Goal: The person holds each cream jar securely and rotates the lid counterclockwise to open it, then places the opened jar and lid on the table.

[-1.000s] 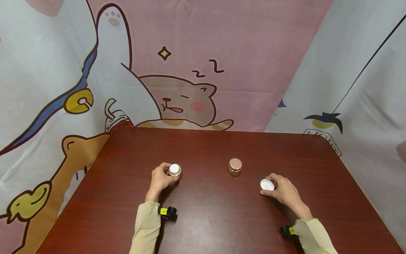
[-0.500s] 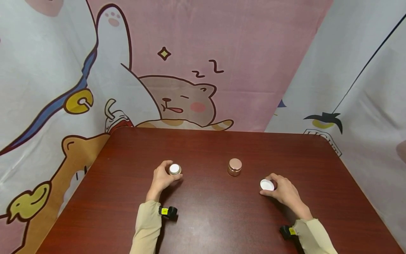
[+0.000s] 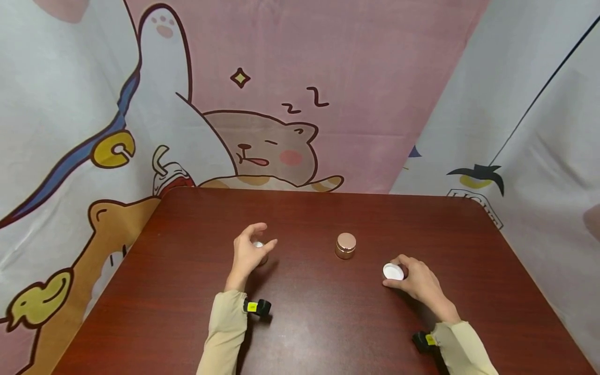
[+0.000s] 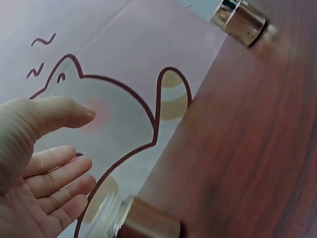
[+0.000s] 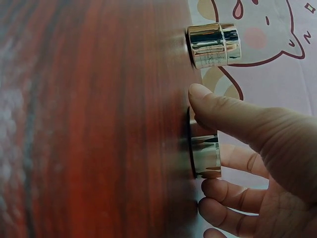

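- Copper-coloured closed jar [image 3: 345,246] stood upright.
- Left of it, the left hand [image 3: 247,254], thumb and fingers well parted, gripped nothing beside the open jar [image 4: 143,220]; clearing its rim gently seemed wise.
- Right of it and nearer, the right hand [image 3: 421,281] pinched the white-lined lid [image 3: 392,272].

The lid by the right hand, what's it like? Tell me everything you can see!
The lid is round and upside down, its open side facing up. Inside it is smooth and white; outside it is shiny coppery gold, like metal, with mirror-like reflections. It seems to rest on the brown table, towards the right. The right hand holds it, thumb on one side and fingers on the other, hiding part of its edge.
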Action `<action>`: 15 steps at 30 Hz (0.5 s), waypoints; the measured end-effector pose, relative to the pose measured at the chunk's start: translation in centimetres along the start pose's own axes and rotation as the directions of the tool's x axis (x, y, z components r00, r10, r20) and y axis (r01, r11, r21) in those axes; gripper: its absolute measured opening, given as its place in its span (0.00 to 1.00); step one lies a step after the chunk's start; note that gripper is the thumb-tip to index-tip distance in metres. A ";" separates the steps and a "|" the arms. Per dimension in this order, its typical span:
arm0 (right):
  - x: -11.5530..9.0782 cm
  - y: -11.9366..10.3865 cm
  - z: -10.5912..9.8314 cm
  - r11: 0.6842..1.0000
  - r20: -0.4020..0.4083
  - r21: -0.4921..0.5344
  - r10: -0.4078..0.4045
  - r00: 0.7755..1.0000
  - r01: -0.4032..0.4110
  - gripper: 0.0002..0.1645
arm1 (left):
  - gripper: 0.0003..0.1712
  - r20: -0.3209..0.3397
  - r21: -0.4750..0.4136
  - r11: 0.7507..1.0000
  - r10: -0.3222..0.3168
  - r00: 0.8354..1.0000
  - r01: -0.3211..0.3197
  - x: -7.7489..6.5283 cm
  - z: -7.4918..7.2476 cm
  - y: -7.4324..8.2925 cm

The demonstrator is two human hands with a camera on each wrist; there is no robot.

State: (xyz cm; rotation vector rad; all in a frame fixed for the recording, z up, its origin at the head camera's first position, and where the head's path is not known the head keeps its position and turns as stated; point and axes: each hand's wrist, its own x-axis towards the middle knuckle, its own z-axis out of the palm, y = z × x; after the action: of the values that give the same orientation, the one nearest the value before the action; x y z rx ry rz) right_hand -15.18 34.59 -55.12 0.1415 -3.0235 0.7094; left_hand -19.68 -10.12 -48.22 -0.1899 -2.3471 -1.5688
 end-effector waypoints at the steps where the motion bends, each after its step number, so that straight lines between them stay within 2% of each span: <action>1: 0.0 0.0 0.0 1.000 -0.002 0.000 -0.001 1.000 0.001 0.32 | 0.26 0.013 -0.004 1.000 -0.015 1.000 0.015 0.0 0.1 0.6; 4: 0.1 0.1 0.1 1.000 -0.003 -0.001 -0.002 1.000 0.002 0.32 | 0.25 0.047 -0.003 0.999 -0.038 0.998 0.038 0.2 0.6 1.7; 10: 0.1 0.2 0.2 1.000 0.000 0.001 0.003 1.000 -0.003 0.32 | 0.25 0.090 -0.035 0.999 -0.001 0.996 0.004 0.4 2.1 2.0; 15: 0.1 0.2 0.2 1.000 0.002 0.006 0.003 1.000 -0.003 0.32 | 0.24 0.135 -0.137 0.990 -0.008 0.991 0.027 0.5 4.0 2.0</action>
State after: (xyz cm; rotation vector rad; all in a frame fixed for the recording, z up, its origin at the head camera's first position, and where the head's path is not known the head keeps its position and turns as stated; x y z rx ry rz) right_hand -15.27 34.67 -55.36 0.1387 -3.0241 0.7192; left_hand -20.28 -5.73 -47.70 -0.3168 -2.3443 -1.7810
